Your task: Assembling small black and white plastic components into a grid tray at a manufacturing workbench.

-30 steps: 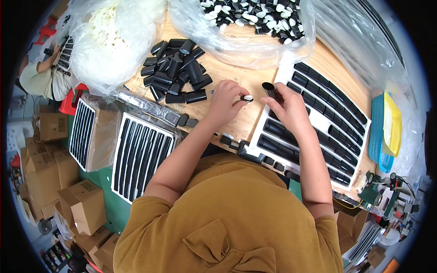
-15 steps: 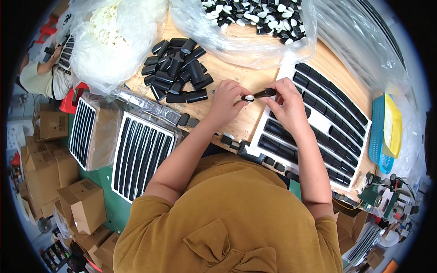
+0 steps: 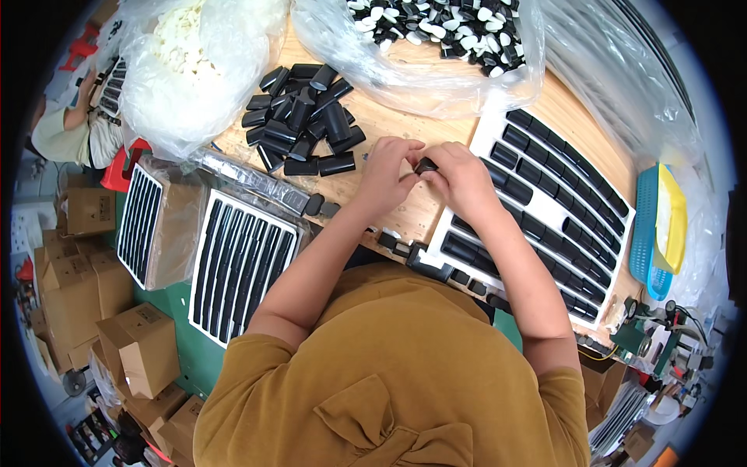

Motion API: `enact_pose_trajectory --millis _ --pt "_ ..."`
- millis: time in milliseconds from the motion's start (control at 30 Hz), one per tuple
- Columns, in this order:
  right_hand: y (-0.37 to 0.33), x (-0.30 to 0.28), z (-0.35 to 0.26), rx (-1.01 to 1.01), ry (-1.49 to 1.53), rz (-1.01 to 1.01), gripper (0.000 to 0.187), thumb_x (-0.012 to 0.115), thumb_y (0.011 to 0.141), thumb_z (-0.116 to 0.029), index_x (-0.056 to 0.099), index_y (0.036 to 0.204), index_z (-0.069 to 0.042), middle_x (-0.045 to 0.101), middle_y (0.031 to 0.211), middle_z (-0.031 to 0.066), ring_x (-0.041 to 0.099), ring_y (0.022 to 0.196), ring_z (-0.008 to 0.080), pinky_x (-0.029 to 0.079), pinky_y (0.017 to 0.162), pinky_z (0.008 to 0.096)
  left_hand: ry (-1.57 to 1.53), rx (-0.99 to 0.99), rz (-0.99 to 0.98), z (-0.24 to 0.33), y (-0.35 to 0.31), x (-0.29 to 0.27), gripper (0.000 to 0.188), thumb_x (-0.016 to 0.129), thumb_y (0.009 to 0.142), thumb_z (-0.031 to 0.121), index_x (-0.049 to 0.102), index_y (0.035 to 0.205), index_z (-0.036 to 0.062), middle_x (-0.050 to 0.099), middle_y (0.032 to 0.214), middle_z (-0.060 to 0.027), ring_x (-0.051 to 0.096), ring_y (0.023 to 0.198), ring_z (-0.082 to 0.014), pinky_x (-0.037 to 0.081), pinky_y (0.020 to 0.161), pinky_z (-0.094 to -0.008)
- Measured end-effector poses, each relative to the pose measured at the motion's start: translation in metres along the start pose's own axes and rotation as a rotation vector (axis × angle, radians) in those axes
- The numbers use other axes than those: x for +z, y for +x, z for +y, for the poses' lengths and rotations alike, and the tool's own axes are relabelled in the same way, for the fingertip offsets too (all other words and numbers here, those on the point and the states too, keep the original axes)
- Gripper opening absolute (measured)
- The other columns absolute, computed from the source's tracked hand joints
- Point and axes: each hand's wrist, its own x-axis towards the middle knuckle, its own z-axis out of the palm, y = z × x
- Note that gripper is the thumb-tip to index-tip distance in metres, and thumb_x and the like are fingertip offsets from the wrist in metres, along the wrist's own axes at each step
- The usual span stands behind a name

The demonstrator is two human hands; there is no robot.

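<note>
My left hand (image 3: 387, 173) and my right hand (image 3: 461, 177) meet above the wooden table, fingertips pinched around a small black piece (image 3: 425, 165). My fingers cover most of it; a white-faced cap in the left pinch is now hidden. Left of my hands lies a heap of short black oval tubes (image 3: 299, 117). To the right rests a white tray (image 3: 488, 128) with rows of black tubes (image 3: 548, 175), partly under my right forearm. Beyond my hands, an open clear plastic bag (image 3: 436, 97) holds many small black and white caps (image 3: 467, 31).
At the back left is a bag of cream-coloured pieces (image 3: 183, 47). A blue basket (image 3: 646, 233) with a yellow one (image 3: 674, 214) stands at the far right. Filled trays (image 3: 243, 265) lean by the table's left edge, near cardboard boxes (image 3: 144, 350). Another person (image 3: 66, 132) sits at far left.
My right hand has moved left with the black tube, bringing it against the white-faced cap in my left hand. The left hand has stayed nearly still.
</note>
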Motion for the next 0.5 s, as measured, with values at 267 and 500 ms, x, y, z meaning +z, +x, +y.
enact_pose_trajectory --millis 267,500 --pt "-0.003 0.004 -0.001 0.003 0.034 0.034 0.024 0.074 0.074 -0.002 0.064 0.096 -0.005 0.06 0.089 0.0142 0.061 0.089 0.0365 0.051 0.076 0.0447 -0.111 0.007 0.333 0.005 0.027 -0.013 0.022 0.055 0.086 -0.011 0.068 0.101 -0.0009 0.069 0.091 -0.0122 0.067 0.085 -0.0249 0.051 0.079 -0.0314" --pt "-0.001 0.006 -0.011 0.096 -0.098 0.001 0.019 0.073 0.076 -0.009 0.064 0.091 -0.002 0.061 0.087 0.0155 0.063 0.085 0.0378 0.053 0.074 0.0459 0.518 0.101 0.264 -0.052 0.198 -0.053 0.021 0.058 0.081 0.001 0.072 0.096 0.0041 0.07 0.096 -0.0169 0.066 0.095 -0.0364 0.053 0.083 -0.0454"
